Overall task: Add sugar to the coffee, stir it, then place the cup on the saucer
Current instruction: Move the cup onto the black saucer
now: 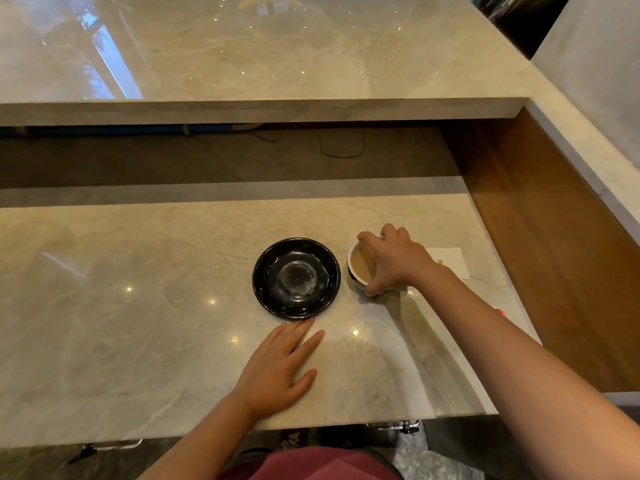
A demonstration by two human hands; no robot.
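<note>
right hand clamped over the top of the cup from the right, fingers curled around the far rim, thumb pressed low on the near side, wrapped tight around the cup. cup on the marble counter, just to the right of the saucer, close beside it but not on it; whether lifted a hair off the stone or resting, cannot tell. dark outside, white inside, holding pale milky-brown coffee. black glossy saucer with nothing on it, centre ring showing. left hand flat, palm down on the counter, fingers stretched out and spread, holding nothing, fingertips just short of the saucer's near edge. white napkin behind the right wrist, with the tip of a wooden stick on it, mostly hidden by the wrist. raised marble ledge across the back.
</note>
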